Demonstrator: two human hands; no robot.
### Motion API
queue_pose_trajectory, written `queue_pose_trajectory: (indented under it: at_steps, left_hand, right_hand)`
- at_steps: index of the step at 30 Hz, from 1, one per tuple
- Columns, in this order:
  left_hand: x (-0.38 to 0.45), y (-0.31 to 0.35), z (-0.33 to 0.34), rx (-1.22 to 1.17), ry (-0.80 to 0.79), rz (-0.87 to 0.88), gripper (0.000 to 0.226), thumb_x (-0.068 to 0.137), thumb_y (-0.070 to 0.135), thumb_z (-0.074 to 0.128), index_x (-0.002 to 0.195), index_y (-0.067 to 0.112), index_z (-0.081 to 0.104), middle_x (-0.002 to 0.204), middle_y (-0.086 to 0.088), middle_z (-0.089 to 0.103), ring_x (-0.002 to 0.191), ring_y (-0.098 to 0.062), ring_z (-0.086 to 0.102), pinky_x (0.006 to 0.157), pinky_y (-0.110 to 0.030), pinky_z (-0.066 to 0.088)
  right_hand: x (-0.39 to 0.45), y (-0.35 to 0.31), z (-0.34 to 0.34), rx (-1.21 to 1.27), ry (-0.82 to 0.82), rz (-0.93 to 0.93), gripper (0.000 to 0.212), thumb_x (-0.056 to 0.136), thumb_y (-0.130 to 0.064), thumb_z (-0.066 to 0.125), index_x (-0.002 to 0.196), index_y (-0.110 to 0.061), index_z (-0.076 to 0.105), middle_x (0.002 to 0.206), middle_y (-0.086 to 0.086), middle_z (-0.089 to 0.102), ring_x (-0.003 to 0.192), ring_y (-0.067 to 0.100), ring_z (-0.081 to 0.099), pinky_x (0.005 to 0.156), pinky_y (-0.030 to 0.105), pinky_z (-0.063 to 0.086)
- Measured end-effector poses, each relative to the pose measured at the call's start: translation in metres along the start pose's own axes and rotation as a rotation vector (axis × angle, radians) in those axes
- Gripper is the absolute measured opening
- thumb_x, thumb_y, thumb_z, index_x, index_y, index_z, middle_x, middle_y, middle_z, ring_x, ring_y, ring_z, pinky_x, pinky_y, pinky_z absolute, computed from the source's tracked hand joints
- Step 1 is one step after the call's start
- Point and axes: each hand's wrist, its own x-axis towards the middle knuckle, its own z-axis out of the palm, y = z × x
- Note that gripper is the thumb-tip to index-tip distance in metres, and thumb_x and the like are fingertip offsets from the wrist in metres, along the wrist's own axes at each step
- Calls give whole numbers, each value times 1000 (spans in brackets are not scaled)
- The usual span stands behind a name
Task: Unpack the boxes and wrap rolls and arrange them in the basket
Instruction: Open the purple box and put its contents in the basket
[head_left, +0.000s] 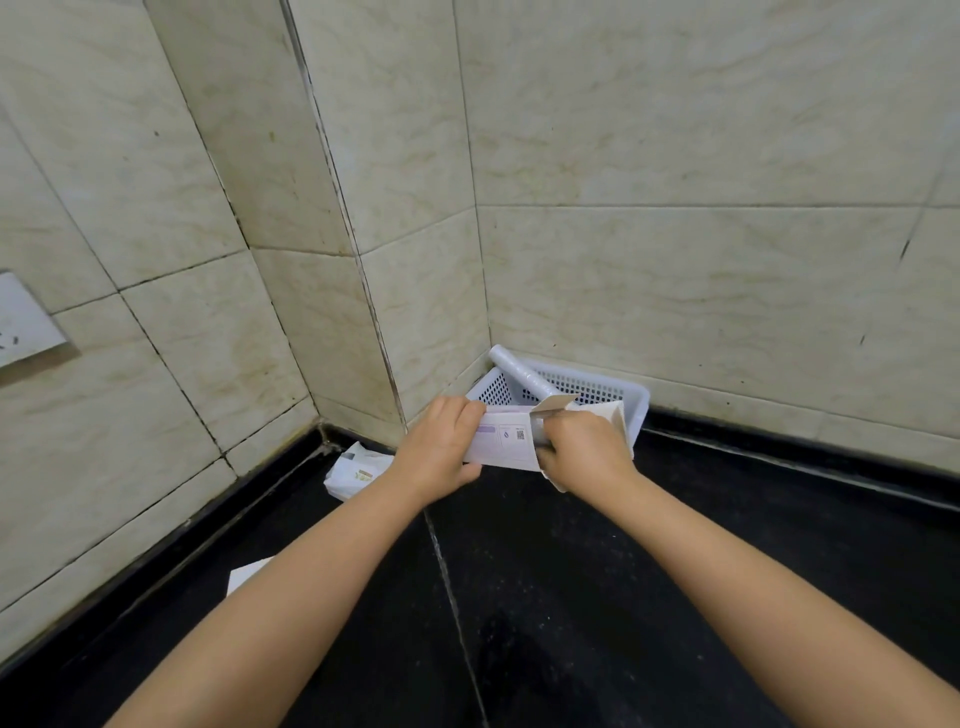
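Where the two hands meet above the black counter (675, 545), much of the white box (506, 441) is covered: the left hand (441, 447) wraps its near end, thumb beneath and fingers curled over the top edge, while the right hand (584, 447) is closed around the far end, where an open cardboard flap (558, 402) stands up. Whether anything is inside the box cannot be told. Its printed face carries a pale purple label and a small square code, too fine to read. Behind the hands, a white plastic basket (623, 392) with perforated walls sits in the corner against the tiled wall (675, 208); its front is hidden by the box. A wrap roll (519, 371), a smooth pale cylinder, leans in the basket with its upper end resting over the rim toward the wall corner. On the counter to the left lies a crumpled white wrapper (356, 475), partly behind the left forearm; nearer, a white card corner (244, 577) shows beside that arm, the remainder hidden. A wall socket (26, 322) is cut off at the left edge.
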Motion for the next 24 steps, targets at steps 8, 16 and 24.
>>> queue_pose_trajectory:
  at_steps: [8, 16, 24]
  left_hand:
    - [-16, -8, 14, -33, -57, -51, 58, 79, 16, 64, 131, 6, 41, 130, -13, 47, 120, -26, 40, 94, -32, 41]
    - [-17, -5, 22, 17, -179, -22, 60, 78, 18, 66, 130, 10, 39, 130, -9, 46, 119, -24, 40, 96, -35, 46]
    - [-15, -10, 20, 70, -155, 28, 55, 80, 15, 63, 129, 10, 39, 130, -9, 46, 118, -23, 41, 90, -31, 43]
  right_hand:
    - [-38, 38, 9, 371, 2, 164, 30, 79, -18, 70, 98, 5, 68, 111, 11, 56, 106, 24, 51, 82, 23, 38]
    - [-65, 40, 17, -39, 186, -97, 68, 52, -7, 83, 114, 0, 58, 117, 23, 61, 105, 38, 60, 87, 47, 52]
    - [-46, 20, 37, -475, -146, 34, 53, 80, -9, 58, 128, -5, 38, 124, 12, 53, 115, 30, 48, 107, 45, 29]
